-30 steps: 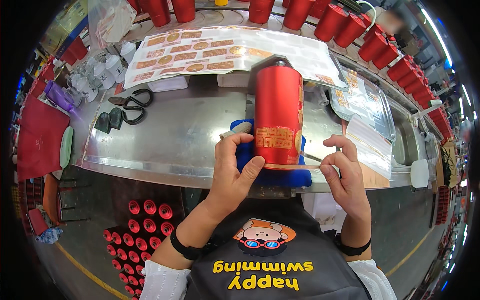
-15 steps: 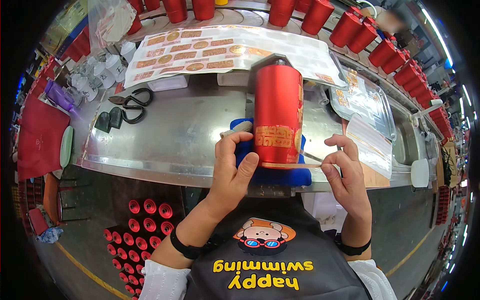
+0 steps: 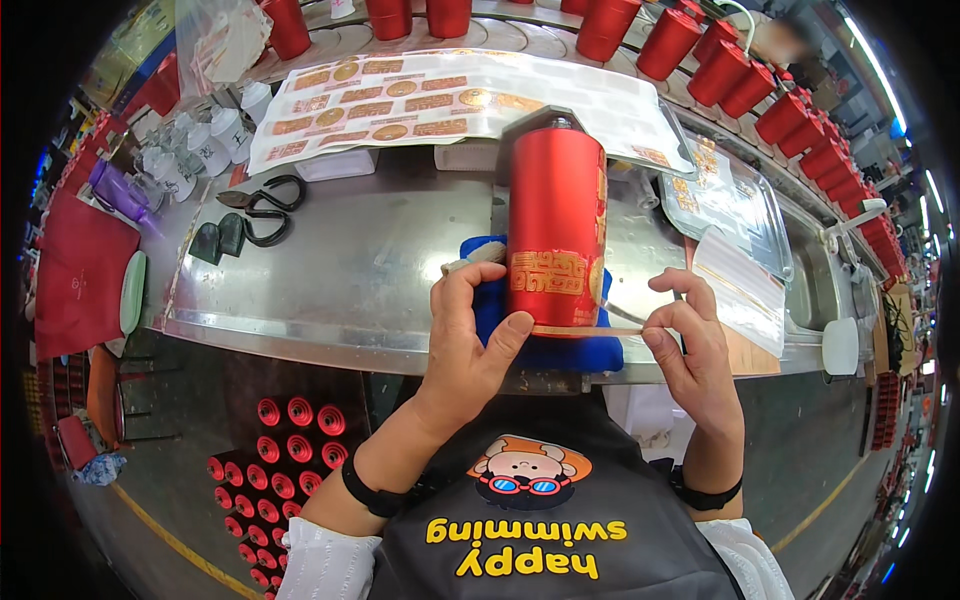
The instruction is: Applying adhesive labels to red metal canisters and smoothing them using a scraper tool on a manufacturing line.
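Note:
A shiny red cylindrical bottle (image 3: 555,200) with gold decorations near its lower end lies with that end toward me. Beneath it is a blue cloth (image 3: 590,352) on the steel bench. My left hand (image 3: 468,345) is at its left side, index fingertip against the wall and thumb pressed at the near rim. A narrow gold strip (image 3: 620,331) runs along that rim and sticks out to the right. Its free end is pinched by my right hand (image 3: 690,350), thumb to finger. Below the right index finger shows a thin grey tool, partly hidden; its kind is unclear.
A decal sheet (image 3: 400,105) with gold patterns lies behind the bottle. Black-handled scissors (image 3: 265,210) are at left. A clear tray (image 3: 725,215) and white sheet (image 3: 745,290) lie right, near a sink (image 3: 812,285). Red bottles (image 3: 670,45) line a curved conveyor at the back.
My left thumb has moved right onto the bottle's near rim, over the strip's left part. My right hand is nearly unmoved. The red bottles on the conveyor have shifted right.

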`<action>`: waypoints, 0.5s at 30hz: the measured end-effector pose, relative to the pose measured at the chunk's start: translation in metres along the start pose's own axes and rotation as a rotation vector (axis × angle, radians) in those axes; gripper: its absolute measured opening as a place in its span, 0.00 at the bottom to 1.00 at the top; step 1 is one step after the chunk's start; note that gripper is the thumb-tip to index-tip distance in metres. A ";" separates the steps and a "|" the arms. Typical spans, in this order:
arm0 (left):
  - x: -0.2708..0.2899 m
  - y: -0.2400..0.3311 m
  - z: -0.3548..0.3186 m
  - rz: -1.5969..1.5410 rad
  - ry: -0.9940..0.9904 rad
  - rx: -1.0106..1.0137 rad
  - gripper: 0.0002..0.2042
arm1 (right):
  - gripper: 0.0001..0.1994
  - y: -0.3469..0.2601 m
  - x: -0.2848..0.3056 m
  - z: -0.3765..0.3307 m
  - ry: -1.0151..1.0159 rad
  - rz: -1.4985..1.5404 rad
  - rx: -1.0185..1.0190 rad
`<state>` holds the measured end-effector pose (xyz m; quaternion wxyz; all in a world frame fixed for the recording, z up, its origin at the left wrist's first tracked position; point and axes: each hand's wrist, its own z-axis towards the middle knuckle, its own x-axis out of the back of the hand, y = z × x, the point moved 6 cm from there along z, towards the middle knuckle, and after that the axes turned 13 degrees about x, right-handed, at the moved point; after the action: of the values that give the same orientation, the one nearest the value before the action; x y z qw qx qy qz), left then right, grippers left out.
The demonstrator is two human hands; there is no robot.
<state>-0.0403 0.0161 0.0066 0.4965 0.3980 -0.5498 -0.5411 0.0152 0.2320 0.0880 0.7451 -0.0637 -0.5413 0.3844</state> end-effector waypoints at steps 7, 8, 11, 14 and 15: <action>0.008 0.041 -0.028 0.337 0.093 -0.607 0.13 | 0.07 0.007 0.000 -0.001 -0.018 0.180 -0.069; 0.004 0.045 -0.030 0.346 0.099 -0.647 0.14 | 0.07 0.008 0.001 0.000 -0.014 0.181 -0.070; 0.004 0.046 -0.027 0.354 0.107 -0.645 0.11 | 0.07 0.008 0.001 0.001 -0.061 0.292 -0.084; 0.004 0.044 -0.028 0.355 0.077 -0.640 0.12 | 0.08 0.010 0.006 0.001 -0.076 0.411 -0.067; 0.004 0.043 -0.028 0.345 0.066 -0.632 0.14 | 0.09 0.010 0.008 0.001 -0.097 0.414 -0.008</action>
<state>-0.0098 0.0112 0.0470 0.6965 0.1434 -0.3983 -0.5794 0.0103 0.2434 0.0892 0.6228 -0.1579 -0.5536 0.5298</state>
